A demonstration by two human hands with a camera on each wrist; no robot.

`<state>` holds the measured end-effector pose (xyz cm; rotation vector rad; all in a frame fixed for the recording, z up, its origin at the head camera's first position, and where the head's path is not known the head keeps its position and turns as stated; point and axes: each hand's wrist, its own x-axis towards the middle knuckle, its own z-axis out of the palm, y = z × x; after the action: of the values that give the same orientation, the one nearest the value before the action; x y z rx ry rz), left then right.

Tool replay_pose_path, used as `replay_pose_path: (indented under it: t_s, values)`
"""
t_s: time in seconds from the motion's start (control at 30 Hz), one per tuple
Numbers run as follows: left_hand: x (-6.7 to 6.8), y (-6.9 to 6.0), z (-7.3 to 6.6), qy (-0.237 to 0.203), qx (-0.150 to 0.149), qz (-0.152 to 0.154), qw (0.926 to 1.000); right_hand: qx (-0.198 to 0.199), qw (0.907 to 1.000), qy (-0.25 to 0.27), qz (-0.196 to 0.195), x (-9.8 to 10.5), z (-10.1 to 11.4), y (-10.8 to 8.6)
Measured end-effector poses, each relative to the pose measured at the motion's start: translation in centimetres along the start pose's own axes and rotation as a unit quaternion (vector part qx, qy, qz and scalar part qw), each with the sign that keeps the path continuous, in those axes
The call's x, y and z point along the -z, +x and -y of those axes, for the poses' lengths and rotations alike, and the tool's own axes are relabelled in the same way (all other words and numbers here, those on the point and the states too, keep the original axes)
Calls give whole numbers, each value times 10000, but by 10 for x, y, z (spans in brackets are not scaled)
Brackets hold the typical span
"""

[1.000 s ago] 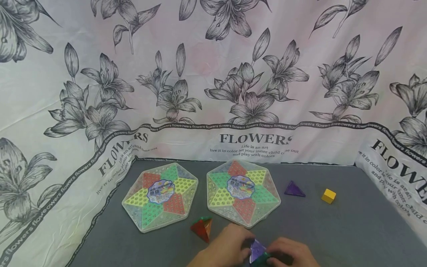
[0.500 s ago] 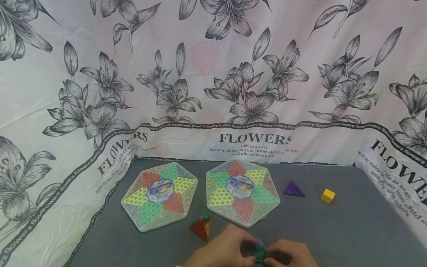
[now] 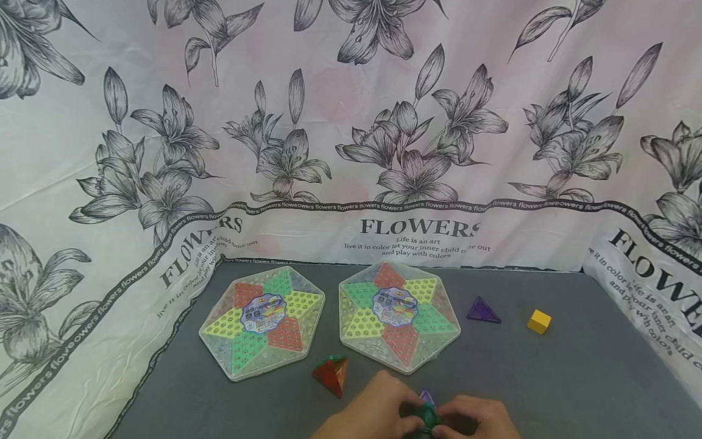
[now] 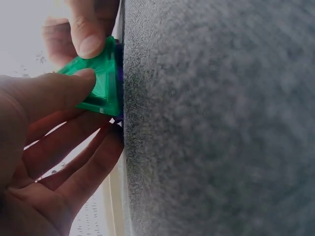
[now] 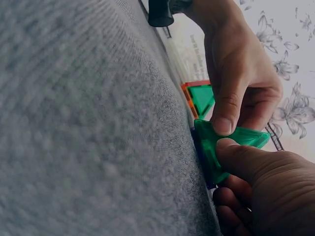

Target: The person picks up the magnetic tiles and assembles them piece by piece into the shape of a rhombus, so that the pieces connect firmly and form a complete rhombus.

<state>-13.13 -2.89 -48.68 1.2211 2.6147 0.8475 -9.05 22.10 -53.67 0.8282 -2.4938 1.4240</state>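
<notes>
To the right of the red pyramid (image 3: 330, 377) and nearer the person, the green tile (image 5: 209, 152) is standing over the purple tile (image 3: 427, 397) on the worktop (image 3: 247, 408). The left hand (image 3: 378, 407) is pinching the green tile, and the right hand (image 3: 476, 417) is pinching it too, both thumbs pressing its face. Lining up the edges and pressing evenly is probably serving best; pushing hard is risking a slip.

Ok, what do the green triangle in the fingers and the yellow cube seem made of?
The green triangle: likely glossy, translucent plastic, judging by its highlights and glow. The yellow cube: perhaps painted wood or plastic; its faces look opaque, but finish is hard to tell.
</notes>
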Motion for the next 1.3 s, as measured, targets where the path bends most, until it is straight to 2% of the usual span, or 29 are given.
replay_pose_path:
  t_s: [0.17, 0.43, 0.5, 0.57, 0.63, 0.73, 0.8, 0.9, 1.0, 1.1, 1.3]
  values:
    - [0, 0, 0, 187, -96, -145, 9997, -213, 9992, 269, 192, 3, -1, 1]
    - [0, 0, -1, 157, 23, -24, 9999, 48, 9973, 638, 373, 10, -6, 3]
    - [0, 0, -2, 104, 63, 18, 9999, -27, 9970, 627, 448, 16, -7, 4]
    - [0, 0, -2, 110, 33, 10, 9999, -170, 9985, 321, 417, 25, -8, 5]
    - [1, 1, -2, 161, -21, -19, 9999, -476, 9984, -10, 315, 37, -7, 8]
    - [1, 1, -2, 289, -94, -77, 9995, -1110, 9933, -326, -28, 56, -3, 15]
    - [1, 1, -1, 306, -113, -104, 9994, -1346, 9899, -347, -269, 69, -2, 20]
    - [0, 1, -1, 271, -73, -98, 9996, -1297, 9893, -417, -529, 87, -6, 30]
    - [0, 1, -1, 217, 19, -58, 9997, -937, 9912, -677, -644, 104, -15, 41]
    - [0, 2, -2, 211, 90, -13, 9997, -753, 9893, -1034, -706, 119, -26, 53]
    - [3, 1, -4, 173, 119, 6, 9998, -804, 9817, -1588, -680, 135, -52, 74]
